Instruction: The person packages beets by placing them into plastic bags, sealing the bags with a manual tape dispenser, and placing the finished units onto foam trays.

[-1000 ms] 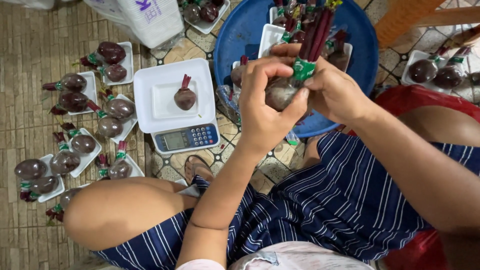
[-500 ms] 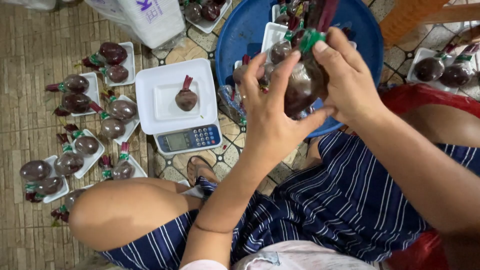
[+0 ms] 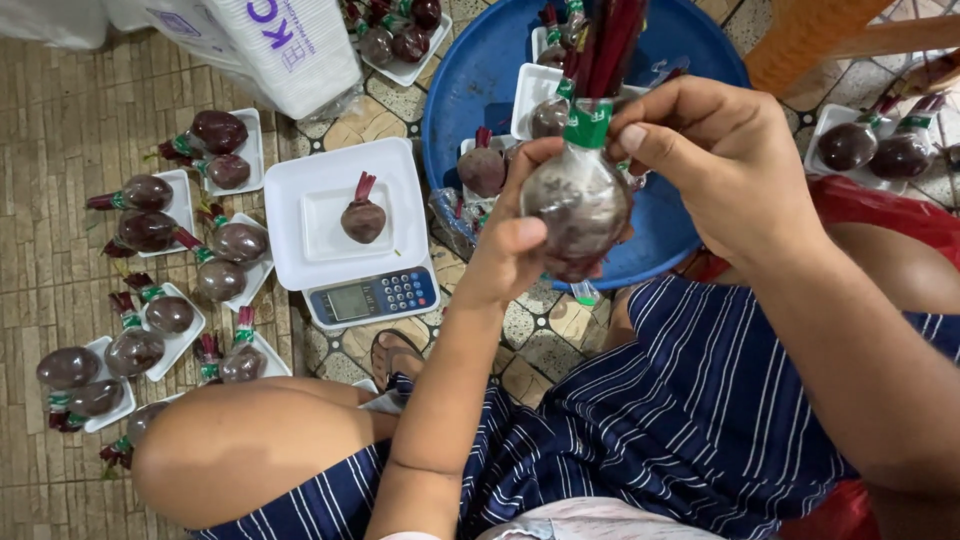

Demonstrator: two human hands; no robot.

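Both my hands hold one beetroot wrapped in clear film (image 3: 578, 205), raised close to the camera. My left hand (image 3: 512, 245) cups its round body from the left and below. My right hand (image 3: 725, 165) pinches the neck, where a green tape band (image 3: 588, 125) circles the red stems. Behind them sits a blue basin (image 3: 480, 75) holding white trays and more beetroots. To the left, a white digital scale (image 3: 350, 235) carries a small white tray with one bare beetroot (image 3: 362, 218).
Several white foam trays with wrapped beetroots (image 3: 150, 230) lie on the tiled floor at left. A stack of foam trays in a bag (image 3: 290, 50) stands at top left. More filled trays (image 3: 875, 145) sit at right. My knee (image 3: 230, 450) and foot are below the scale.
My hands lifted the wrapped beetroot up and toward the camera. The right hand shifted to pinch its taped neck while the left moved under the bulb.
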